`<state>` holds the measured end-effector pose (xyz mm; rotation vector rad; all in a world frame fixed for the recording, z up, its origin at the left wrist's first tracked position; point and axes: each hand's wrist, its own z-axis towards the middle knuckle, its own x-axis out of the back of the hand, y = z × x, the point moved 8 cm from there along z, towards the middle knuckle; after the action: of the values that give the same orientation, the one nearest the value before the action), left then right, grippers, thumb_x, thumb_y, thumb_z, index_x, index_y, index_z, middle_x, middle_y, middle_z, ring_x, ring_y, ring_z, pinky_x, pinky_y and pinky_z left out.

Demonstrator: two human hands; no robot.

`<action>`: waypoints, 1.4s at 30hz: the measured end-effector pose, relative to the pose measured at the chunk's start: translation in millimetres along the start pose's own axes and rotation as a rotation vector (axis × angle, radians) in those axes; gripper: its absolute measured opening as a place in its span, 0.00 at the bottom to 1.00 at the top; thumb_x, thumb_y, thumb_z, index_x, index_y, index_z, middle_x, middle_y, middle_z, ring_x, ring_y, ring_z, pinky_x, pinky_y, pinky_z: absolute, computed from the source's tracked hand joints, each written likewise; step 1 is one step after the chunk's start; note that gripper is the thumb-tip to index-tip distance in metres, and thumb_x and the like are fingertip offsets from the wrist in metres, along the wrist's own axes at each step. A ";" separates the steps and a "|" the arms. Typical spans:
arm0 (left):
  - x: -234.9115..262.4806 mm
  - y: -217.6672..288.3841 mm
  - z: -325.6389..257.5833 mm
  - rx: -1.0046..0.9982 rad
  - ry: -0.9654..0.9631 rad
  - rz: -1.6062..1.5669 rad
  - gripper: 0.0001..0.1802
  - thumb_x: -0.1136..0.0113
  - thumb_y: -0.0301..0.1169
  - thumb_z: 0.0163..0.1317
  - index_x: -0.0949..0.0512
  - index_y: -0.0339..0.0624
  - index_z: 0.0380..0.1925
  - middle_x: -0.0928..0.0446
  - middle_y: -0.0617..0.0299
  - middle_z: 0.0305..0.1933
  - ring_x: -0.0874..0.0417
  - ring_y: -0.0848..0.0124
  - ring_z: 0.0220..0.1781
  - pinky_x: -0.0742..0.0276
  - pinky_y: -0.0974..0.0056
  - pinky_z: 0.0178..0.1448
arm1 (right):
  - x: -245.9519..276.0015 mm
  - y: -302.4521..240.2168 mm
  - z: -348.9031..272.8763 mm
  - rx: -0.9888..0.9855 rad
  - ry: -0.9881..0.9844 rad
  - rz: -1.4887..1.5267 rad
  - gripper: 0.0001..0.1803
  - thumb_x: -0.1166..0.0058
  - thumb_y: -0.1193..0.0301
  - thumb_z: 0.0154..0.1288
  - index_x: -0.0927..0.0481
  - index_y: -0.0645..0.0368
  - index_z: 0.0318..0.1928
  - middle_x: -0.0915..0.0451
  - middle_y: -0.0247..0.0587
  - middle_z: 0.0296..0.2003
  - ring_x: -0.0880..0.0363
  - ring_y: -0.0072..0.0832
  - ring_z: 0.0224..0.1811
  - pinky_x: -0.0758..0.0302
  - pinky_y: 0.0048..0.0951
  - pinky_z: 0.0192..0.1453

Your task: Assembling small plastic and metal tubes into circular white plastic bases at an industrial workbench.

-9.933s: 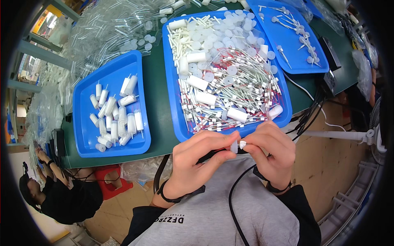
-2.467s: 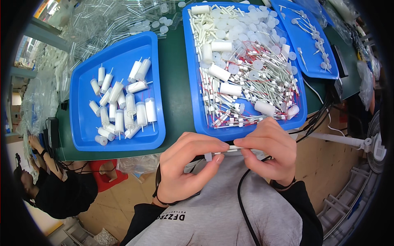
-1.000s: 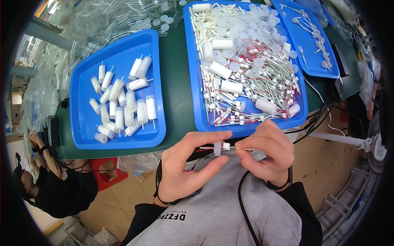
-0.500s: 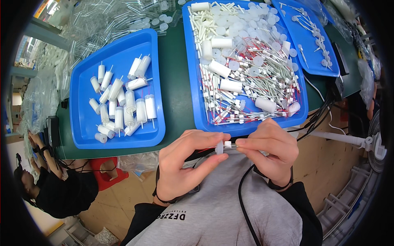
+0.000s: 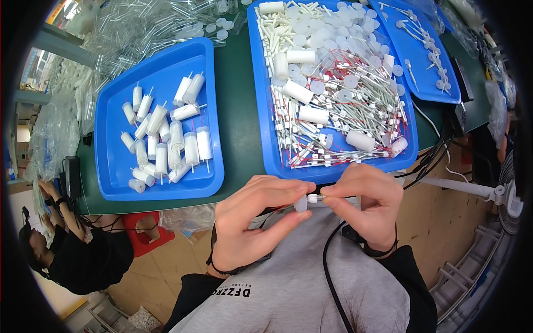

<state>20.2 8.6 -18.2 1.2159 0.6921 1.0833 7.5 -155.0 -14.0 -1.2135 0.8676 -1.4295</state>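
The long green worktable point(image 5: 239, 111) is filling the far half of the view, and its near edge is running just beyond the hands, so the hands are working in the free space between the table edge and the person's grey shirt point(image 5: 311, 288).

Three blue plastic trays are lying on the table. The large middle tray point(image 5: 266, 150) is standing right of centre, its near rim almost over the hands; it is full of thin white rods with red wires, white round caps and about six white plastic cylinders, too many small parts to count. The left blue tray point(image 5: 111, 166) is holding about twenty white capped tubes point(image 5: 172, 144), with bare blue floor around them. The far right blue tray point(image 5: 438, 94) is carrying a few small white pins. A heap of clear plastic bags point(image 5: 144, 28) is lying at the far left.

The left hand point(image 5: 250, 222) is closing its thumb and forefinger on a small white round cap point(image 5: 301, 204). The right hand point(image 5: 363, 208) is pinching a thin white rod with a small white tip point(image 5: 315, 197), and the tip is touching the cap between both hands, near the tray rim.

A black cable point(image 5: 333, 277) is hanging over the shirt.
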 end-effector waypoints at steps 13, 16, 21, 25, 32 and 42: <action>1.2 -2.8 -2.2 0.044 0.037 -0.031 0.20 0.33 0.13 0.45 0.22 0.33 0.42 0.18 0.46 0.42 0.16 0.61 0.45 0.25 0.62 0.49 | -0.6 -8.5 -1.1 0.172 0.011 -0.067 0.14 0.34 0.85 0.44 0.14 0.62 0.36 0.18 0.37 0.27 0.23 0.24 0.25 0.35 0.23 0.30; 1.4 -3.3 -2.2 0.037 0.028 -0.019 0.20 0.32 0.14 0.45 0.22 0.33 0.42 0.18 0.46 0.42 0.16 0.61 0.45 0.25 0.62 0.48 | 0.0 -6.3 -1.3 0.175 0.000 -0.052 0.14 0.34 0.83 0.45 0.14 0.61 0.37 0.18 0.36 0.27 0.24 0.24 0.25 0.35 0.23 0.30; 0.4 -2.3 -1.3 0.018 0.021 0.034 0.20 0.32 0.15 0.45 0.22 0.32 0.41 0.17 0.46 0.41 0.17 0.62 0.44 0.25 0.62 0.47 | -0.5 -10.6 -1.8 0.188 -0.035 -0.141 0.14 0.33 0.82 0.45 0.13 0.61 0.36 0.19 0.36 0.26 0.25 0.23 0.24 0.34 0.24 0.30; 1.8 -5.3 -1.1 0.076 0.048 0.049 0.18 0.29 0.18 0.46 0.20 0.32 0.40 0.16 0.52 0.41 0.16 0.63 0.41 0.23 0.65 0.46 | -1.8 -8.2 -1.5 0.124 -0.028 -0.087 0.13 0.33 0.83 0.46 0.14 0.62 0.36 0.19 0.38 0.27 0.25 0.24 0.25 0.32 0.23 0.30; -0.4 0.4 -1.5 -0.032 0.006 0.054 0.20 0.30 0.15 0.42 0.22 0.33 0.39 0.17 0.46 0.40 0.17 0.62 0.42 0.25 0.62 0.46 | -0.1 13.0 -1.0 -0.103 0.034 0.071 0.11 0.33 0.82 0.48 0.15 0.64 0.35 0.17 0.39 0.29 0.20 0.24 0.30 0.26 0.21 0.35; 0.0 -0.6 -0.7 -0.035 0.029 0.104 0.20 0.30 0.15 0.43 0.22 0.34 0.39 0.17 0.47 0.41 0.17 0.63 0.43 0.26 0.62 0.48 | -3.1 12.9 -1.5 -0.137 -0.062 0.049 0.10 0.37 0.81 0.53 0.15 0.65 0.38 0.15 0.41 0.34 0.17 0.28 0.33 0.24 0.24 0.38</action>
<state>19.7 8.8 -19.0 1.2191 0.6352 1.1965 9.0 -154.8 -27.4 -1.3234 0.9587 -1.3040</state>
